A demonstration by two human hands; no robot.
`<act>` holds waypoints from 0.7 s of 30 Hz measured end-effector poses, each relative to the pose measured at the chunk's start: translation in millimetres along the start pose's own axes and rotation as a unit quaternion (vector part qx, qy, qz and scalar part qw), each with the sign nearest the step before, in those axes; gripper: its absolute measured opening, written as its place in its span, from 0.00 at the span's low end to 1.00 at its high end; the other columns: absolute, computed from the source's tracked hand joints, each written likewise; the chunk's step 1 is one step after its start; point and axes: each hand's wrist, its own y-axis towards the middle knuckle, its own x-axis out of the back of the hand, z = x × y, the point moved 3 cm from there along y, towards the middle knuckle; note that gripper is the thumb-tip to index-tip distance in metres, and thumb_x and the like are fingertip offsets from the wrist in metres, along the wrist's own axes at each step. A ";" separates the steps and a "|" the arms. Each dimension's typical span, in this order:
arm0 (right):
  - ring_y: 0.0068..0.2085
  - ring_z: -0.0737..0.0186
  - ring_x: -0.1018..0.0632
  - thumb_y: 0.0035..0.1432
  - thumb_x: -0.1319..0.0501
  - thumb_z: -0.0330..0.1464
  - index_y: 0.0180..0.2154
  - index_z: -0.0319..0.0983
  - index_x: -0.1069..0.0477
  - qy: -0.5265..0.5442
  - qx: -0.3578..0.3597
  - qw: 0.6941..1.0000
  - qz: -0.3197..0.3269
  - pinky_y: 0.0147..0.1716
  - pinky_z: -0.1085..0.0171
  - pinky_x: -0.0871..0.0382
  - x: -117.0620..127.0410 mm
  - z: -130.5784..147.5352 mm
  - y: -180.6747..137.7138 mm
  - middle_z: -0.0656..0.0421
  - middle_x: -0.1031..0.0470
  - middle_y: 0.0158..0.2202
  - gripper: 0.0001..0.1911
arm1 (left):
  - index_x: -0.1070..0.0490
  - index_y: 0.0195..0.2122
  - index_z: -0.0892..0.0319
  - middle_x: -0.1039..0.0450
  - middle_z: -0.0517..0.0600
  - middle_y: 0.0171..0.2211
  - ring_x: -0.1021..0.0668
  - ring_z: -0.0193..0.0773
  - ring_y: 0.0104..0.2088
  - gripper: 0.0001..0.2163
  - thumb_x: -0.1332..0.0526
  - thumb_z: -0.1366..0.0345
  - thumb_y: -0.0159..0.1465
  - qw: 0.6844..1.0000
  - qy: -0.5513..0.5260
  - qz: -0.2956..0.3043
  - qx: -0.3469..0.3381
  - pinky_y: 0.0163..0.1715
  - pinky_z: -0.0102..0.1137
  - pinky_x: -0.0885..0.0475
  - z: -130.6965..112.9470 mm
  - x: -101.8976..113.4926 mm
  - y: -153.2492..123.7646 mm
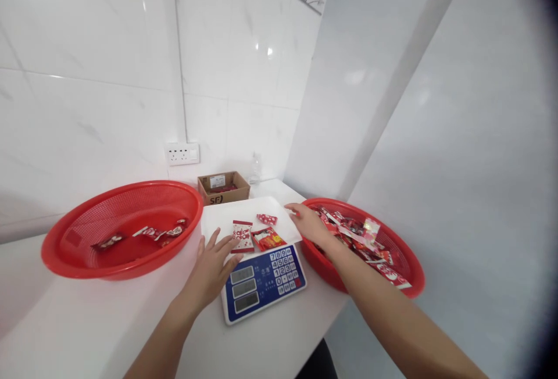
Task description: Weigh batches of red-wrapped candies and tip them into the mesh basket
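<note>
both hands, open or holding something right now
Left hand: open, fingers spread beside the white-and-red packet.
Right hand: at the edge of the white tray; cannot tell whether it holds anything.

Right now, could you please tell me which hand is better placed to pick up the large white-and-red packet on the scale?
Probably the left hand: it lies spread at the left edge of the packet, while the right hand is over at the right edge of the tray.

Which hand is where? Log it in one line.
left hand: at rectangular red-and-white packet | right hand: at right edge of white tray | blue-and-white scale: between round red plastic baskets
</note>
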 end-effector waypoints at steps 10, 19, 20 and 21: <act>0.52 0.51 0.29 0.48 0.38 0.32 0.51 0.41 0.31 -0.089 -0.048 0.971 0.217 0.51 0.57 0.37 66.8 -76.1 -50.7 0.54 0.30 0.53 0.25 | 0.35 0.52 0.50 0.34 0.47 0.55 0.45 0.46 0.62 0.19 0.54 0.53 0.65 1.000 -0.025 -0.003 -0.012 0.59 0.53 0.53 1.3 -2.8 1.3; 0.53 0.54 0.30 0.51 0.44 0.23 0.56 0.42 0.37 -0.167 -0.082 0.974 0.127 0.50 0.62 0.39 35.1 -85.3 -53.8 0.54 0.35 0.57 0.29 | 0.34 0.51 0.50 0.32 0.47 0.54 0.43 0.47 0.62 0.18 0.53 0.54 0.65 1.000 -0.018 -0.012 -0.017 0.58 0.53 0.51 2.5 -4.4 1.3; 0.52 0.54 0.29 0.53 0.46 0.24 0.54 0.42 0.35 -0.170 -0.084 0.975 0.112 0.49 0.62 0.39 38.5 -84.0 -50.6 0.55 0.32 0.54 0.26 | 0.34 0.51 0.50 0.32 0.47 0.54 0.43 0.47 0.62 0.18 0.53 0.54 0.65 1.000 -0.020 -0.011 -0.018 0.58 0.53 0.51 2.4 -3.8 1.3; 0.50 0.54 0.28 0.54 0.47 0.24 0.52 0.42 0.33 -0.174 -0.088 0.976 0.098 0.48 0.61 0.37 43.0 -82.4 -47.2 0.55 0.29 0.52 0.23 | 0.34 0.51 0.51 0.32 0.48 0.54 0.43 0.47 0.62 0.18 0.53 0.54 0.65 1.000 -0.023 -0.008 -0.018 0.58 0.53 0.51 2.3 -3.3 1.4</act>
